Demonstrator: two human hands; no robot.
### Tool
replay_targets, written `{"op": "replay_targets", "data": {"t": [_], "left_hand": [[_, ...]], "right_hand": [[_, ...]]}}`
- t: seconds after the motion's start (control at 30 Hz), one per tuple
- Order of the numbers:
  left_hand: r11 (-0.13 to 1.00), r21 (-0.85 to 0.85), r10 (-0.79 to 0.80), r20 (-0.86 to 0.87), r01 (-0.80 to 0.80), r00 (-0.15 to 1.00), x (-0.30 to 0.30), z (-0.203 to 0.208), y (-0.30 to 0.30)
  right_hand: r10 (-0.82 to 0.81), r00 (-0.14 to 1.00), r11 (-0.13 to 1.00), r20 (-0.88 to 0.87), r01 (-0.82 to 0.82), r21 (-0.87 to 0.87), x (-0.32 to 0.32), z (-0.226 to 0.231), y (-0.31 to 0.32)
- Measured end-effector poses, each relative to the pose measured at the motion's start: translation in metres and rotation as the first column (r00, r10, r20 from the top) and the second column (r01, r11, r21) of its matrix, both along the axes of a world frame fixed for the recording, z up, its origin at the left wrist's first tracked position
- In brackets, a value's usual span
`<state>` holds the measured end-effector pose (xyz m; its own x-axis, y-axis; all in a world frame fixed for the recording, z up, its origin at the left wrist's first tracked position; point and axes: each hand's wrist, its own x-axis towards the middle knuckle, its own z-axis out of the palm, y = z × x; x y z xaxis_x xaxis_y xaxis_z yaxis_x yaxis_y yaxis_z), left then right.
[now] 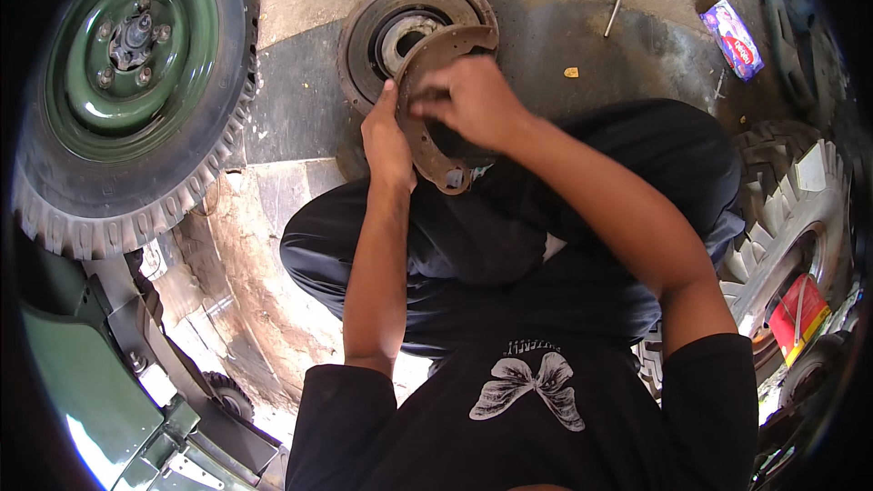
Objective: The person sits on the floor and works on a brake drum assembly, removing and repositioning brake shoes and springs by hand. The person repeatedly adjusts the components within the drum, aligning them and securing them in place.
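Note:
A rusty, curved brake shoe [424,144] stands tilted in front of my crossed legs. My left hand [389,144] grips its left side, thumb pointing up along the edge. Over the inner side of the curve is my right hand [477,102], its fingers curled and slightly blurred. Whether it pinches something small I cannot make out. Just beyond the shoe lies a round, worn brake drum [364,23] with a hole in its middle, partly covered by the shoe.
A green wheel [95,114] with a thick tyre stands at the left, above a green vehicle panel [82,382]. A hammer [619,2] and a purple packet [732,39] lie on the floor ahead. Another tyre [773,209] is at my right, near a red-and-yellow packet [797,314].

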<state>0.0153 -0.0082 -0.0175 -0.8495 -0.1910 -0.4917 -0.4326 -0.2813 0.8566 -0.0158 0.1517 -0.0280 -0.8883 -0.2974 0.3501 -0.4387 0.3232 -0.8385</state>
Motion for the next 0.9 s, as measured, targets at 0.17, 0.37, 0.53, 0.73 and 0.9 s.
{"op": "replay_targets", "data": {"t": [0.17, 0.37, 0.53, 0.73, 0.9], "left_hand": [[0.998, 0.062, 0.007, 0.065, -0.011, 0.998, 0.0, 0.015, 0.004], [0.996, 0.085, -0.009, 0.073, 0.003, 0.997, -0.006, 0.015, 0.004], [0.996, 0.084, -0.022, 0.049, 0.018, 0.999, -0.005, 0.007, -0.002], [0.996, 0.091, 0.005, 0.053, -0.009, 0.999, -0.002, 0.008, 0.002], [0.995, 0.096, -0.025, 0.054, 0.019, 0.998, -0.009, 0.016, -0.002]], "right_hand": [[0.019, 0.999, 1.0, 0.05, -0.018, -0.016, 0.005, -0.001, -0.002], [-0.086, 0.989, 0.996, 0.121, 0.087, -0.004, -0.017, -0.001, 0.007], [0.186, 0.979, 0.982, 0.082, -0.187, 0.006, -0.003, 0.005, 0.002], [0.255, 0.966, 0.967, 0.047, -0.256, 0.002, 0.007, 0.002, 0.0], [-0.004, 0.958, 0.998, 0.285, 0.023, -0.064, -0.019, 0.012, 0.015]]}}
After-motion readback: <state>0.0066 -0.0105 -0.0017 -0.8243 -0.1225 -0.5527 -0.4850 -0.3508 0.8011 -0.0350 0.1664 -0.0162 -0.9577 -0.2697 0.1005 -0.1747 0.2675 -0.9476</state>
